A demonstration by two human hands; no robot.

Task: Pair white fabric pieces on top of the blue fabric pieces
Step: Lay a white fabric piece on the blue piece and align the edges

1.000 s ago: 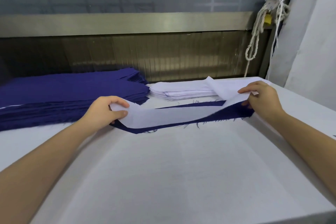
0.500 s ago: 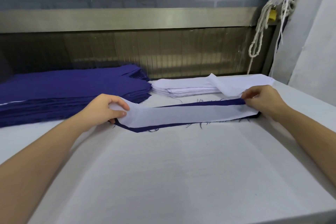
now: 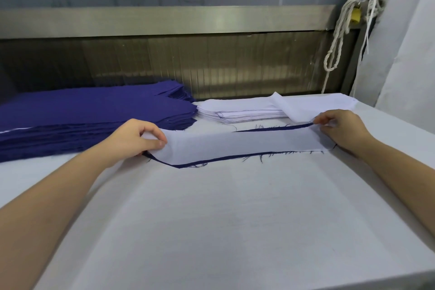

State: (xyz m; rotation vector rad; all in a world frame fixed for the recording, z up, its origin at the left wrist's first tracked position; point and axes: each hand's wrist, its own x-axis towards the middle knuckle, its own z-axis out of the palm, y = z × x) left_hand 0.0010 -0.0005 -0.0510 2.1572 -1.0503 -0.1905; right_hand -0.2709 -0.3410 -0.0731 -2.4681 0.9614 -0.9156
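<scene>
A person's left hand [image 3: 134,140] and right hand [image 3: 341,128] are pinching, with curled fingers [image 3: 157,142], opposite ends of a white fabric piece [image 3: 240,145] lying over a blue fabric piece [image 3: 179,166] on the desk [image 3: 223,219].

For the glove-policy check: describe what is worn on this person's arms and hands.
Nothing is worn. The left hand and right hand are bare: no gloves, rings or wristbands show. The left forearm and right forearm are bare too, no sleeve in view.
</scene>
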